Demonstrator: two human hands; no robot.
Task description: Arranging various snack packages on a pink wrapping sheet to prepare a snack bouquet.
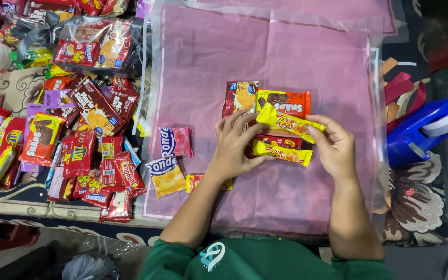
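I see the yellow snack bar [289, 122] lifted slightly above the middle of the pink sheet [208, 62], tilted so its right end sits lower. My left hand [234, 148] pinches its left end with fingers spread, while my right hand [334, 145] grips the right end between thumb and fingertips; both are closed on that one wrapper. Directly under it lie a second yellow bar [282, 153] and a red packet [281, 141], partly hidden by my fingers. Just behind sit two red biscuit packets [286, 102], side by side and flat. To the left on the sheet rest a pink wafer packet [175, 141] and a yellow one [165, 176], well apart from my hands. All the wrappers look glossy and crinkled; the sheet is thin, creased, and covered by clear plastic film. Further left, a heap of red snack packets [89, 135] spreads over a patterned cloth. On the right stands a blue tape dispenser [426, 129]. Both forearms reach in from below, elbows bent.
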